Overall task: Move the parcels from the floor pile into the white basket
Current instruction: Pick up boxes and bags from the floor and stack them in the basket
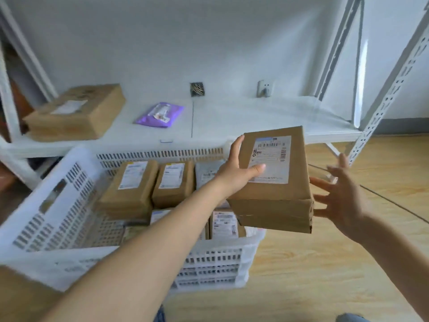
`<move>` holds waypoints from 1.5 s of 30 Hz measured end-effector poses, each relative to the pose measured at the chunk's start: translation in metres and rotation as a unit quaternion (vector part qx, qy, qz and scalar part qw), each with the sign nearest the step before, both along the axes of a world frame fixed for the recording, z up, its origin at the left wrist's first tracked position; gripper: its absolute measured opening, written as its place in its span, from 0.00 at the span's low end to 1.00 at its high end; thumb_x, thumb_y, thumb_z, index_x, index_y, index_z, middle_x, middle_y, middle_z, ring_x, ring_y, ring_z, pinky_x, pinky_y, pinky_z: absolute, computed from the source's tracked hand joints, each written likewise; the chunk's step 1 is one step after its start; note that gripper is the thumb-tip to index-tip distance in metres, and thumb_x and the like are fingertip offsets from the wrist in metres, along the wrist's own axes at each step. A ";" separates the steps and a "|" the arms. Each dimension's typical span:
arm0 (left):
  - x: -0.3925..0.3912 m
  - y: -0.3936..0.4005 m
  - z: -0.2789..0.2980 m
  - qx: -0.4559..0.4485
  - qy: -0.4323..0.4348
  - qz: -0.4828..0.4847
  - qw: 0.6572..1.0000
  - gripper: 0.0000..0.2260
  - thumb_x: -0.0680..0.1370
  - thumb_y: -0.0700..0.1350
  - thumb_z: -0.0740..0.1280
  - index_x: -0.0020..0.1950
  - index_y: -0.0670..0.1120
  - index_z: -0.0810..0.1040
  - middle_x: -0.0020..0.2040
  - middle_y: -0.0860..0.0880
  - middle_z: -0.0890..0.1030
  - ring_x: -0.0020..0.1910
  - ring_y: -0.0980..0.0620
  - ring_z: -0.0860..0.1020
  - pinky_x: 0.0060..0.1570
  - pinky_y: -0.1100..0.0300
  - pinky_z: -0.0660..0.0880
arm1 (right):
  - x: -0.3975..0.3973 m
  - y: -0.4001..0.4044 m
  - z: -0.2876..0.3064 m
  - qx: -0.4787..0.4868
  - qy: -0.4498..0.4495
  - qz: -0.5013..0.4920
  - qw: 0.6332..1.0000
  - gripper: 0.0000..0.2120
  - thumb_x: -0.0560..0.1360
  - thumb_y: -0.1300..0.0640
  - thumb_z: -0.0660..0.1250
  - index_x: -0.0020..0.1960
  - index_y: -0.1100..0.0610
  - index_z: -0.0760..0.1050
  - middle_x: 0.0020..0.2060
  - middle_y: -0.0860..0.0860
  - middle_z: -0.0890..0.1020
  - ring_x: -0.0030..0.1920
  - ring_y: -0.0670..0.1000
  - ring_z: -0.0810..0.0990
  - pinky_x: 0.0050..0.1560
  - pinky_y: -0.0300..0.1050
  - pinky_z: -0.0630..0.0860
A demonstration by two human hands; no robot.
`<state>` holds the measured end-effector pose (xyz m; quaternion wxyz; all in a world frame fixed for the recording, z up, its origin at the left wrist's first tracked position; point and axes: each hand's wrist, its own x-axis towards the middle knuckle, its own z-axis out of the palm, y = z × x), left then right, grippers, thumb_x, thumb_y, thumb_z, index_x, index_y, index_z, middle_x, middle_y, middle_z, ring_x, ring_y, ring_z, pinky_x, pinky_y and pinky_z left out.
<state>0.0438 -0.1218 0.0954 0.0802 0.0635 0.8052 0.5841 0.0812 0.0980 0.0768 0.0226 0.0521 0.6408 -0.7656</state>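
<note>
Left hand: your left hand [234, 173] was clamped on the cardboard parcel [274, 180], thumb lying across its shipping label [270, 159], fingers up along the left edge.
Right hand: your right hand [341, 196] was spread wide with the fingers apart, just beside the parcel's right edge; whether the fingertips touched the box you could not tell from this view.
Held parcel: it hung in the air, label up, tilted slightly, above the near-right corner of the white basket [216, 261] and overhanging the basket's right rim.
Basket contents: two brown parcels [130, 182] [173, 181] lay side by side at the back, a grey mailer [209, 175] next to them, and more labelled parcels [226, 223] sat under your forearm.
Open room in basket: bare slotted bottom [106, 231] showed at the near-left, beside the left wall.
Room outside: bare wooden floor [325, 275] lay to the right of the basket and under your right hand.
Shelf edge: the low white shelf [232, 117] ran just behind the basket's back rim, carrying a large cardboard box [74, 112] and a purple pouch [160, 113], with free board to the right.
Upright: a perforated shelf post [390, 89] stood beyond your right hand, apart from it.
</note>
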 end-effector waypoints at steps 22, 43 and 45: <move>0.037 -0.295 0.001 0.048 0.020 0.126 0.991 0.12 0.77 0.48 0.65 0.51 0.68 0.76 0.57 0.48 0.79 0.56 0.52 0.78 0.63 0.51 0.70 | -0.024 -0.299 -0.013 -0.030 -0.009 0.160 0.987 0.19 0.72 0.51 0.62 0.54 0.28 0.70 0.52 0.43 0.81 0.44 0.50 0.80 0.37 0.44 0.74; -0.055 -0.426 -0.020 0.001 0.007 0.083 0.996 0.18 0.70 0.52 0.62 0.55 0.73 0.72 0.54 0.63 0.80 0.56 0.61 0.77 0.56 0.57 0.69 | -0.123 -0.428 -0.068 -0.136 -0.055 0.237 0.960 0.19 0.68 0.49 0.63 0.53 0.28 0.71 0.61 0.41 0.76 0.49 0.47 0.81 0.35 0.45 0.77; -0.049 -0.437 -0.022 -0.007 -0.027 0.081 0.996 0.21 0.67 0.51 0.64 0.54 0.74 0.73 0.63 0.60 0.75 0.63 0.54 0.72 0.63 0.52 0.66 | -0.115 -0.434 -0.076 -0.130 -0.069 0.264 0.953 0.20 0.67 0.50 0.64 0.52 0.27 0.71 0.56 0.38 0.79 0.48 0.46 0.82 0.36 0.46 0.78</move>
